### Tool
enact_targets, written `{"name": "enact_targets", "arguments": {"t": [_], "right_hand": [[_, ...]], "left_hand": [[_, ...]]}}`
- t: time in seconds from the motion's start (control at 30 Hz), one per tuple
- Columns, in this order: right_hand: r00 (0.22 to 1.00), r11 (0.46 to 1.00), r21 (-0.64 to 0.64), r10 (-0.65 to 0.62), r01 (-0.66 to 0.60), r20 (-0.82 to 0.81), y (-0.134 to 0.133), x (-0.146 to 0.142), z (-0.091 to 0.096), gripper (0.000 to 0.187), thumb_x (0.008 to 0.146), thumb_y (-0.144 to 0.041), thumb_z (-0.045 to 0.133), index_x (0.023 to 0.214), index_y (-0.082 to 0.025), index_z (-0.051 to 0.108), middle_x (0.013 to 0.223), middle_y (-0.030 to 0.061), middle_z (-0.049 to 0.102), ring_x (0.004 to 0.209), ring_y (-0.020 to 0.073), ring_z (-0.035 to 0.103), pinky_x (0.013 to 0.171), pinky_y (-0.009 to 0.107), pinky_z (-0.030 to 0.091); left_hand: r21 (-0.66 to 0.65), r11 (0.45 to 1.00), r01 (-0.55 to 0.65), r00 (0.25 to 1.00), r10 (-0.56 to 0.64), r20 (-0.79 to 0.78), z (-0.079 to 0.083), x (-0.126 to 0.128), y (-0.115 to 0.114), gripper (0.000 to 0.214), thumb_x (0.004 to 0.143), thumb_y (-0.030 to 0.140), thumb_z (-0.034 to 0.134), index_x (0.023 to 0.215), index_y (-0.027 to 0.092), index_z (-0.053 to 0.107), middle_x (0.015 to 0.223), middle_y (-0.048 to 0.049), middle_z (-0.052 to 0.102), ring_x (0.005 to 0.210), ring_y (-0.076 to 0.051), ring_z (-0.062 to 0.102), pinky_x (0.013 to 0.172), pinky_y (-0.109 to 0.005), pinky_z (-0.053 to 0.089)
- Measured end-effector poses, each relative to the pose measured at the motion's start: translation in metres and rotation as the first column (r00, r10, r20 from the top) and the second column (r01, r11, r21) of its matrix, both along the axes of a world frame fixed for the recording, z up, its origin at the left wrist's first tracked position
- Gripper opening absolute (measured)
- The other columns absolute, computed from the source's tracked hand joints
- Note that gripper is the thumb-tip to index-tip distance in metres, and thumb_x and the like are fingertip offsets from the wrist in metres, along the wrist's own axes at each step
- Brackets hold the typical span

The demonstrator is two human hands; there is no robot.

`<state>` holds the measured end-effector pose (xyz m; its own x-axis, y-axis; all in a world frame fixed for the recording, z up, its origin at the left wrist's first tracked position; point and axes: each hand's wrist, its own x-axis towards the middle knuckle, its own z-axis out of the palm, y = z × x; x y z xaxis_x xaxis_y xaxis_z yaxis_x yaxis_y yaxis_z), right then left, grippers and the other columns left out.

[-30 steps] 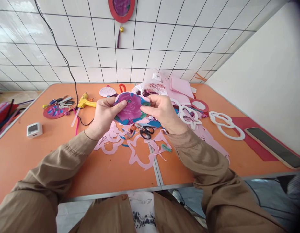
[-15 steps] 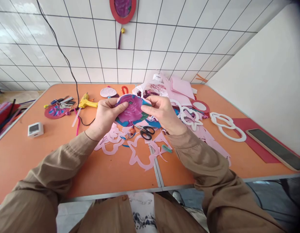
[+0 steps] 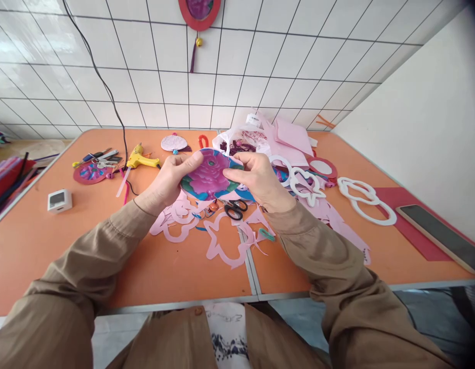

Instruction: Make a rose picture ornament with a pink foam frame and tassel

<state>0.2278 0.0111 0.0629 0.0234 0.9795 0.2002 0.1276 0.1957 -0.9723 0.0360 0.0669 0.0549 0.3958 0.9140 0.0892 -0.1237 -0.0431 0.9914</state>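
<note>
Beyond the orange front of the surface (image 3: pixel 176 271) lie a pink cutout (image 3: pixel 213 248) and, next, scissors (image 3: pixel 237 206) with black handles. Above the scraps, between my two hands, is the disc (image 3: pixel 207 177), its flowered face tilted up towards me. My left hand (image 3: pixel 169 177) is clamped on its left side, thumb on the face near the upper edge; my right hand (image 3: pixel 256 177) pinches the right side, thumb in front. Both grips are together on the disc, one at each side.

Handling, as judged: light, and bendable rather than rigid. A pink edge at upper right suggests a soft backing under the printed face; if the layers are not firmly joined, they may slide or crease. Opposite edges offer the best hold, thumbs flat in front and fingers spread behind; breakage seems unlikely.

Farther off, left, is a yellow glue gun (image 3: pixel 139 158); on the wall hangs a red-rimmed ornament (image 3: pixel 199 24).
</note>
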Motion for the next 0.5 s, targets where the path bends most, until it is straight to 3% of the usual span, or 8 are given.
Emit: {"name": "enact_targets", "arguments": {"t": [0.07, 0.2, 0.33, 0.43, 0.5], "right_hand": [[1.0, 1.0, -0.004, -0.004, 0.004, -0.003, 0.0, -0.001, -0.001, 0.034, 0.067, -0.029, 0.078, 0.059, -0.022, 0.045, 0.059, -0.0047, 0.041, 0.058, 0.0108, 0.042, 0.051, 0.026, 0.034], [0.996, 0.998, 0.024, 0.057, -0.056, -0.064, 0.002, 0.004, -0.003, 0.043, 0.073, -0.045, 0.084, 0.06, -0.022, 0.051, 0.06, -0.0039, 0.047, 0.057, 0.0102, 0.044, 0.052, 0.027, 0.038], [0.976, 0.986, 0.005, 0.163, -0.164, -0.148, 0.007, 0.014, -0.003, 0.062, 0.081, -0.08, 0.067, 0.063, -0.021, 0.06, 0.061, 0.0013, 0.059, 0.055, 0.0129, 0.055, 0.053, 0.03, 0.043], [0.967, 0.977, -0.002, 0.21, -0.213, -0.145, 0.009, 0.018, -0.004, 0.07, 0.083, -0.087, 0.055, 0.064, -0.02, 0.062, 0.06, 0.0037, 0.063, 0.056, 0.0136, 0.059, 0.054, 0.03, 0.041], [0.966, 0.976, 0.013, 0.219, -0.219, -0.14, 0.008, 0.017, -0.004, 0.069, 0.083, -0.086, 0.058, 0.064, -0.02, 0.062, 0.06, 0.0029, 0.062, 0.055, 0.0132, 0.058, 0.053, 0.03, 0.04]], "left_hand": [[-0.063, 0.994, 0.091, 0.996, -0.091, 0.0, 0.002, 0.0, -0.001, 0.04, 0.065, 0.051, 0.092, 0.067, 0.015, 0.075, 0.064, -0.0061, 0.072, 0.056, -0.019, 0.069, 0.053, -0.031, 0.057], [-0.069, 0.995, 0.079, 0.996, -0.076, 0.041, 0.008, 0.001, -0.004, 0.027, 0.067, 0.036, 0.093, 0.07, 0.015, 0.078, 0.065, -0.0043, 0.075, 0.055, -0.016, 0.068, 0.053, -0.027, 0.057], [-0.067, 0.998, 0.015, 0.999, -0.013, 0.035, 0.011, 0.0, -0.003, 0.024, 0.073, 0.033, 0.091, 0.071, 0.015, 0.076, 0.066, -0.0042, 0.076, 0.063, -0.02, 0.073, 0.057, -0.029, 0.059], [-0.06, 0.998, -0.009, 1.0, 0.011, 0.026, 0.009, -0.001, 0.0, 0.025, 0.074, 0.035, 0.091, 0.072, 0.015, 0.076, 0.068, -0.0046, 0.077, 0.067, -0.022, 0.075, 0.058, -0.03, 0.06], [-0.054, 0.998, -0.014, 1.0, 0.015, 0.026, 0.008, -0.001, 0.0, 0.025, 0.074, 0.035, 0.09, 0.072, 0.015, 0.076, 0.067, -0.0042, 0.076, 0.066, -0.021, 0.074, 0.057, -0.029, 0.059]]}}
